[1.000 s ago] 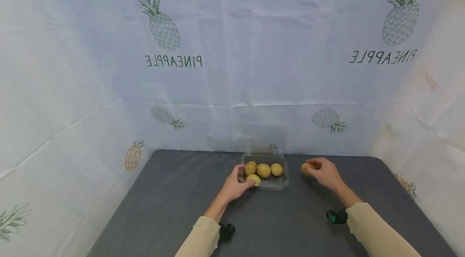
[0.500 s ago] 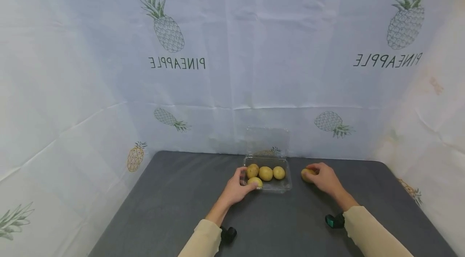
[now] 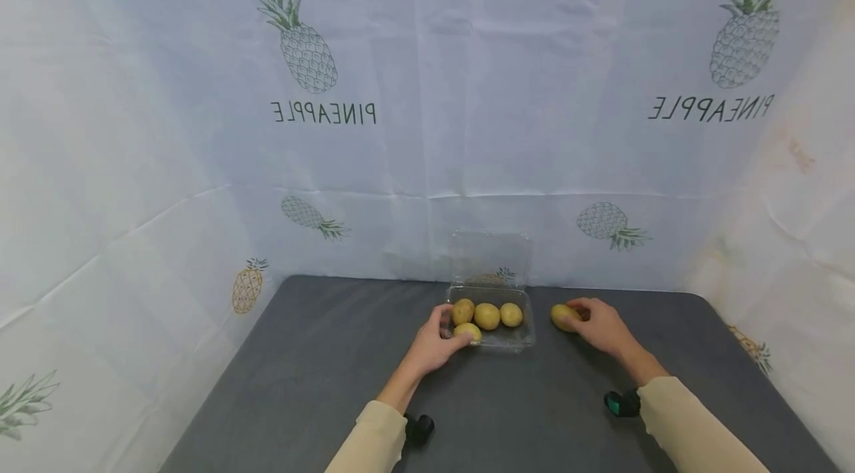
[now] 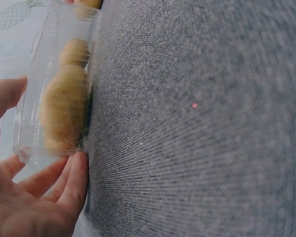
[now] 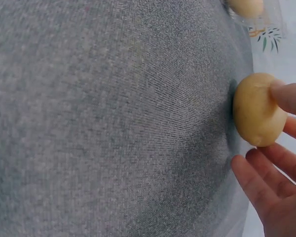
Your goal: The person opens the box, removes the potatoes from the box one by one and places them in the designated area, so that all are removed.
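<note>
The box [image 3: 514, 339], clear plastic, sits near the back edge of the dark grey bench [image 3: 320, 384]. Its lid [image 3: 490, 254] stands raised behind it, hinged open.

Four potatoes lie inside the box: a left potato [image 3: 462, 311], a middle potato [image 3: 487, 316] and a right potato [image 3: 511, 315] in a row towards its back, and a front potato [image 3: 467, 330] in its near left corner. The near right part of the box shows bare plastic.

At the left end of the box is the left hand [image 3: 430, 343]. Its grip is clamped on the box, thumb at the near rim, fingers against the end wall.

Just right of the box, apart from it, is the right hand [image 3: 601, 326]. Its grip pinches a fifth potato [image 3: 561, 317] between thumb and fingers; whether that one touches the bench is hard to tell.

Nearer the person than the box are two beige sleeves [image 3: 695, 421], with a black device [image 3: 623, 404] at each wrist. Behind the box and lid hangs a pale curtain [image 3: 534, 87] printed with pineapples and mirrored lettering.
</note>
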The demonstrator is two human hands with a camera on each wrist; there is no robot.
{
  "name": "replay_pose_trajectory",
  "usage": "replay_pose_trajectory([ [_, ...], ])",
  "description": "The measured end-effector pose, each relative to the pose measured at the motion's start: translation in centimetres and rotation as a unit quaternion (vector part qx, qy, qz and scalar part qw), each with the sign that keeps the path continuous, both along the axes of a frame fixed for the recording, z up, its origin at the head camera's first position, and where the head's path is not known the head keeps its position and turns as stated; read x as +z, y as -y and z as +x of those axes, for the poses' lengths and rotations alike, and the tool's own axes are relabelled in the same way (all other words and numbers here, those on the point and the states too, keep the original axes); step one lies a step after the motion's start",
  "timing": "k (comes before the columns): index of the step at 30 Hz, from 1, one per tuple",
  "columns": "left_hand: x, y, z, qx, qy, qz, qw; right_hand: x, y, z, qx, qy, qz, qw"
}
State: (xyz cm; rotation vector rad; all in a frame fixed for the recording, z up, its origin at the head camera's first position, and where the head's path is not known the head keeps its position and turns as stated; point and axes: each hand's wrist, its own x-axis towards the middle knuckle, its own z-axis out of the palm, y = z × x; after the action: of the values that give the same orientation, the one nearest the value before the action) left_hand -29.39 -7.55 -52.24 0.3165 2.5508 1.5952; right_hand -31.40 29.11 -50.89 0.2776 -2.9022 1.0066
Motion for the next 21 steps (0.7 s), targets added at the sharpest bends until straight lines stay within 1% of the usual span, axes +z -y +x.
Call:
replay_pose_trajectory([
  [5, 0.1, 0.0, 0.0, 0.001, 0.005, -0.001, 1.0, 0.4, 0.0, 0.2, -0.002, -0.002, -0.004, 1.0],
  [9, 0.2, -0.1, 0.0, 0.003, 0.003, -0.003, 1.0, 1.0, 0.3, 0.6, -0.005, -0.026, 0.003, 0.9996],
  [12, 0.2, -0.1, 0.0, 0.005, 0.002, -0.006, 1.0, 1.7, 0.7, 1.0, -0.006, -0.045, 0.009, 0.9989],
  [15, 0.1, -0.2, 0.0, 0.008, 0.003, -0.009, 0.9999, 2.4, 1.3, 1.4, -0.002, -0.056, 0.009, 0.9984],
  [21, 0.0, -0.1, 0.1, 0.009, 0.0, -0.015, 0.9999, 4.0, 2.9, 2.4, 0.007, -0.076, -0.015, 0.997],
])
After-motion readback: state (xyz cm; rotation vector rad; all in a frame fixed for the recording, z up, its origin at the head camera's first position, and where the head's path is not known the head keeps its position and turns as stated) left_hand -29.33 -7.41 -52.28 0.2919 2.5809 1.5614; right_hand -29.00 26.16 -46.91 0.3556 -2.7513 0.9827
